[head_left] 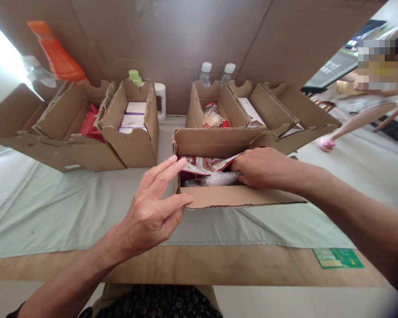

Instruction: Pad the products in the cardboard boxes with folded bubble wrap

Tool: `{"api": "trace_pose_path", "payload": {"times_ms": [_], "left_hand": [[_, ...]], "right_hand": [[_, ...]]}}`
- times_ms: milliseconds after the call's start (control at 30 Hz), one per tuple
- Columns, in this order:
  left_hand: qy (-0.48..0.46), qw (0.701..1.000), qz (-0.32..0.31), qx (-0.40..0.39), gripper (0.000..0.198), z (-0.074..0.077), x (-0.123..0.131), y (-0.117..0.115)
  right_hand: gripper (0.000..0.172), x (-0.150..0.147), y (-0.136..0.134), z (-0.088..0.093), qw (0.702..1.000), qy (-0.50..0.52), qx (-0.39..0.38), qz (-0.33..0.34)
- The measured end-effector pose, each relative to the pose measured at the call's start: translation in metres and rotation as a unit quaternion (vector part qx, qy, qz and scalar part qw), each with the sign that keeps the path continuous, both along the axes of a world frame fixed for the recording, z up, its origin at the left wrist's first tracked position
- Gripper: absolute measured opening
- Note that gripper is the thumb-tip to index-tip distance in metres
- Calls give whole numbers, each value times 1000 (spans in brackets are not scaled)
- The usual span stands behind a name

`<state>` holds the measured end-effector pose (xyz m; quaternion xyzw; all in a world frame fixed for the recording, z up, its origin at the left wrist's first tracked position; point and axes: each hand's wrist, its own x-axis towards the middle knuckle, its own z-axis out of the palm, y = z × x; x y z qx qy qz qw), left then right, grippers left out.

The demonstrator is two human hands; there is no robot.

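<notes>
- The box is steadied by the left hand [155,207], just left of the frame's centre; its fingers are spread apart, with the thumb laid on the front-left corner, presumably so that sliding is prevented.
- The right hand [263,168] is lowered into the open brown cardboard box [242,197], right of centre; its fingertips are hidden at the contents, so whether anything is clamped cannot be told.
- Inside the box, a red-and-white printed packet [207,165] is leaned towards the back wall, its right end met by the right hand.
- A crinkled clear plastic wrapping [219,179] is seen in front of it, nearer the front wall.
- The box is set on a surface draped with pale green cloth [86,216], probably placed near the front for easy reach by both hands.
- Open-topped cardboard bins [137,148] are lined up behind, at left and right, seemingly so that their contents are kept separate.
</notes>
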<state>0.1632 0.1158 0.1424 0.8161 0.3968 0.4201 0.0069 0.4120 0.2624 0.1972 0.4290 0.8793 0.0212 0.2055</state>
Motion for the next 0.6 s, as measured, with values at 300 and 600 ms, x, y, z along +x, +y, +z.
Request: {"api": "trace_pose_path", "payload": {"times_ms": [300,600], "left_hand": [[-4,1000,4,8,25,-1,1,-4],[-13,1000,2,11,25,-4,-1,-2]], "right_hand": [[33,-18,-11,11,996,-88,-17,-11],[31,20,-36,19,986,160,15,42]]}}
